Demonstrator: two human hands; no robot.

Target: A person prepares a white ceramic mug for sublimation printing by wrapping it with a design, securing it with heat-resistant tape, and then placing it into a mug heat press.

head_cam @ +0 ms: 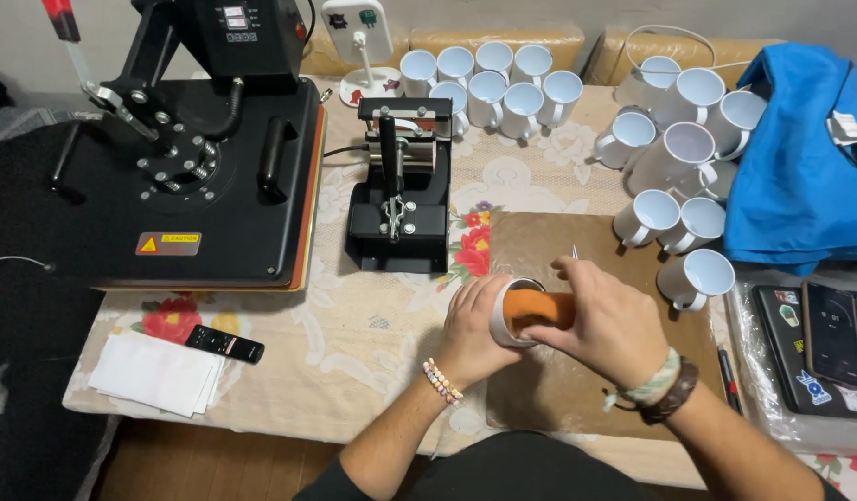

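Observation:
My left hand (473,327) grips a white mug (505,312) lying on its side, wrapped in an orange printed sheet (536,308). My right hand (607,319) presses on that orange wrap from the right, fingers curled over it, holding the mug too. Both hands hover over a brown mat (540,243) on the table. A small thin metal tool (574,251) shows just behind my right fingers.
A black mug press (398,190) stands behind the hands; a large flat heat press (197,158) fills the left. Several blank white mugs (503,83) cluster at the back and right (674,167). Blue cloth (799,158), a phone (829,334), paper sheets (155,373) and a remote (224,344) lie around.

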